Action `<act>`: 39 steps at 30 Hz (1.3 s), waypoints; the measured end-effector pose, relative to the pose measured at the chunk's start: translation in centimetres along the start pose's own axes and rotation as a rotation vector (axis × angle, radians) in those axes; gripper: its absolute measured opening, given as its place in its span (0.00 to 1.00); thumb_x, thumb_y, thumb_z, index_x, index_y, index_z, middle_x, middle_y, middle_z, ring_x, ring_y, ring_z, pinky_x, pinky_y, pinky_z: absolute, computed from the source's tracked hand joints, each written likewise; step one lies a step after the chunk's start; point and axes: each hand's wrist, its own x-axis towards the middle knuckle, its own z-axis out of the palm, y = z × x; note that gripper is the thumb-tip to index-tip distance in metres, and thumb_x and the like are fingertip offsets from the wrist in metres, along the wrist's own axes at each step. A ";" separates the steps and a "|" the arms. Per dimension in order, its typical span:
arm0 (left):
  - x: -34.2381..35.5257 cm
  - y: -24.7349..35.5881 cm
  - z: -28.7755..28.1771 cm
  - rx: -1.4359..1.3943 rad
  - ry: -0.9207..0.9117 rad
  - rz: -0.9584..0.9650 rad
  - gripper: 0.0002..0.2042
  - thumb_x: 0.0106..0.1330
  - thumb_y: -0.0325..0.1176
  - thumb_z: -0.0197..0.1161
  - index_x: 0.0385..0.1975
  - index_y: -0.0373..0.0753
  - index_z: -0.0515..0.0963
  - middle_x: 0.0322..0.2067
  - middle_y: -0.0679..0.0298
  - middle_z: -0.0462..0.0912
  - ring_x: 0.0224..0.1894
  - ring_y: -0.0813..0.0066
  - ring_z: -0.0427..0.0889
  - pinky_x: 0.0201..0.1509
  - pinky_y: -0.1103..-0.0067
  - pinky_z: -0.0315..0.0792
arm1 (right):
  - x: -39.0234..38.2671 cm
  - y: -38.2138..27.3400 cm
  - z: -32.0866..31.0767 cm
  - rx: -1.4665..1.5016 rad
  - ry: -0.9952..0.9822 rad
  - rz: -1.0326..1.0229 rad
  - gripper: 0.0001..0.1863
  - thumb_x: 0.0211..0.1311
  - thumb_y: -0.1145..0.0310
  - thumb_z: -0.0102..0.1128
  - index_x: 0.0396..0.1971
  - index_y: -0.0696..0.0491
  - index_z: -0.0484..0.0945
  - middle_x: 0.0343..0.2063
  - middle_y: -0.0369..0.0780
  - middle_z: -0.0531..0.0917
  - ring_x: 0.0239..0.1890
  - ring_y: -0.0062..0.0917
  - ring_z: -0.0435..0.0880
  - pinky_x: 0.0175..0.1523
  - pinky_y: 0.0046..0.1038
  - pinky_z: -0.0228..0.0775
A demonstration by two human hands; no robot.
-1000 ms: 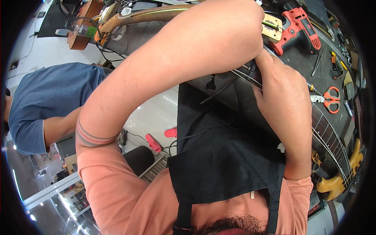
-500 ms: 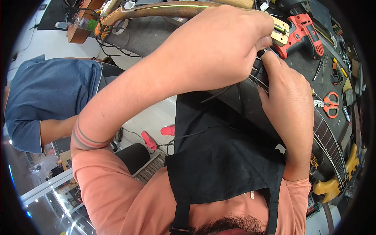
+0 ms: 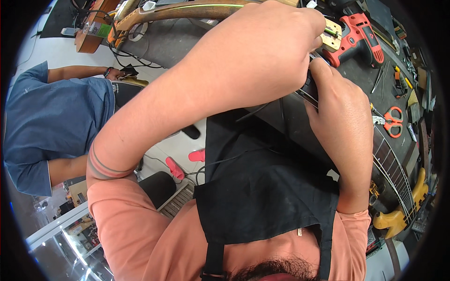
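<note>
My left hand [image 3: 274, 51] reaches across the bench with its fingers curled in beside a pale wooden block [image 3: 331, 35] that has a bright green strip in its slot. What its fingertips pinch is hidden behind the hand. Close by, my right hand [image 3: 338, 89] has its thumb and fingers bent around a dark piece with metal edges [image 3: 308, 91]; most of that piece is covered, so its kind cannot be told. Both hands nearly touch. A red and black power drill [image 3: 358, 40] lies just beyond them.
Orange-handled scissors [image 3: 393, 122] lie right of my right hand. A yellow-bodied stringed guitar [image 3: 396, 220] stands farther right. A curved brown wooden piece [image 3: 187, 12] crosses the bench's far left. Another person in a blue shirt [image 3: 61, 122] is at left. Pink slippers [image 3: 175, 168] are on the floor.
My hands stay close together with only a slight shift. The view has moved a little. At left, the other person's far arm and hand have come into sight.
</note>
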 end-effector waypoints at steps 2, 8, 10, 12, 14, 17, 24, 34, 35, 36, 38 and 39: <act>0.5 1.3 -1.0 -0.034 -0.057 -0.094 0.08 0.78 0.28 0.59 0.47 0.30 0.78 0.34 0.37 0.88 0.43 0.30 0.88 0.48 0.50 0.80 | 0.0 0.0 0.1 0.007 0.002 0.017 0.10 0.67 0.76 0.68 0.42 0.57 0.74 0.35 0.51 0.87 0.41 0.52 0.91 0.45 0.50 0.83; -1.9 0.0 1.0 -0.014 0.142 0.099 0.02 0.72 0.23 0.65 0.40 0.34 0.81 0.30 0.53 0.86 0.34 0.50 0.90 0.39 0.59 0.81 | 0.0 -0.1 0.0 0.024 0.003 0.019 0.10 0.67 0.76 0.68 0.42 0.57 0.74 0.35 0.50 0.87 0.41 0.52 0.90 0.44 0.50 0.82; -3.0 -0.6 1.2 -0.044 0.197 0.211 0.02 0.79 0.22 0.64 0.42 0.36 0.79 0.29 0.59 0.84 0.28 0.67 0.88 0.33 0.72 0.79 | 0.0 0.0 -0.1 0.017 -0.004 0.006 0.11 0.67 0.76 0.68 0.42 0.56 0.75 0.35 0.50 0.87 0.41 0.52 0.90 0.44 0.50 0.82; -3.3 -0.3 1.3 -0.029 0.205 0.223 0.02 0.79 0.22 0.64 0.41 0.36 0.79 0.29 0.58 0.84 0.28 0.62 0.88 0.34 0.70 0.79 | 0.0 0.0 -0.1 0.014 -0.004 -0.003 0.11 0.66 0.76 0.69 0.42 0.56 0.75 0.35 0.50 0.87 0.40 0.52 0.90 0.44 0.50 0.82; -3.1 -0.2 1.2 0.004 0.204 0.229 0.02 0.74 0.22 0.64 0.41 0.36 0.79 0.29 0.56 0.84 0.31 0.55 0.88 0.36 0.66 0.80 | 0.0 -0.1 0.0 0.014 0.002 -0.011 0.11 0.66 0.76 0.69 0.43 0.56 0.75 0.35 0.50 0.86 0.40 0.53 0.90 0.44 0.50 0.82; -2.0 0.2 1.2 0.048 0.190 0.206 0.08 0.65 0.21 0.65 0.41 0.35 0.78 0.30 0.52 0.86 0.36 0.47 0.90 0.39 0.60 0.83 | 0.1 -0.1 0.2 0.004 0.014 0.011 0.12 0.65 0.76 0.70 0.43 0.56 0.74 0.35 0.50 0.86 0.40 0.53 0.90 0.44 0.51 0.82; -4.0 -0.9 1.9 -0.025 0.274 0.386 0.10 0.64 0.18 0.71 0.43 0.33 0.80 0.33 0.56 0.82 0.33 0.49 0.85 0.36 0.64 0.79 | 0.1 -0.2 -0.1 0.027 -0.013 0.012 0.15 0.62 0.77 0.71 0.45 0.56 0.75 0.37 0.51 0.87 0.42 0.53 0.90 0.46 0.51 0.82; -5.0 -1.7 2.6 -0.087 0.290 0.426 0.15 0.59 0.18 0.76 0.44 0.33 0.80 0.34 0.56 0.82 0.33 0.49 0.85 0.36 0.64 0.79 | 0.2 -0.5 -0.2 0.020 -0.042 0.058 0.17 0.60 0.76 0.73 0.46 0.56 0.75 0.38 0.50 0.87 0.43 0.54 0.90 0.46 0.51 0.81; -4.9 -1.6 2.6 -0.080 0.298 0.405 0.14 0.60 0.18 0.76 0.44 0.33 0.80 0.34 0.56 0.82 0.33 0.49 0.85 0.36 0.64 0.79 | 0.2 -0.5 -0.2 0.030 -0.039 0.054 0.17 0.60 0.76 0.73 0.46 0.56 0.75 0.38 0.50 0.87 0.43 0.54 0.90 0.46 0.51 0.81; -4.7 -1.5 2.6 -0.075 0.305 0.388 0.14 0.61 0.18 0.75 0.44 0.33 0.80 0.34 0.56 0.82 0.33 0.49 0.85 0.36 0.64 0.79 | 0.2 -0.4 -0.2 0.026 -0.039 0.046 0.17 0.61 0.76 0.73 0.46 0.56 0.75 0.38 0.50 0.87 0.43 0.54 0.90 0.46 0.51 0.82; -4.2 -0.9 2.2 -0.061 0.281 0.339 0.13 0.62 0.18 0.76 0.44 0.33 0.80 0.33 0.56 0.82 0.33 0.49 0.84 0.37 0.64 0.79 | 0.2 -0.4 -0.3 0.018 -0.040 0.029 0.17 0.61 0.76 0.73 0.46 0.56 0.75 0.38 0.50 0.87 0.43 0.53 0.90 0.46 0.51 0.82; -3.9 -0.7 2.0 -0.055 0.269 0.322 0.13 0.62 0.19 0.76 0.43 0.33 0.80 0.33 0.56 0.82 0.33 0.49 0.84 0.37 0.64 0.78 | 0.2 -0.3 -0.3 0.022 -0.036 0.030 0.17 0.61 0.76 0.73 0.46 0.56 0.75 0.38 0.50 0.87 0.43 0.53 0.90 0.46 0.51 0.82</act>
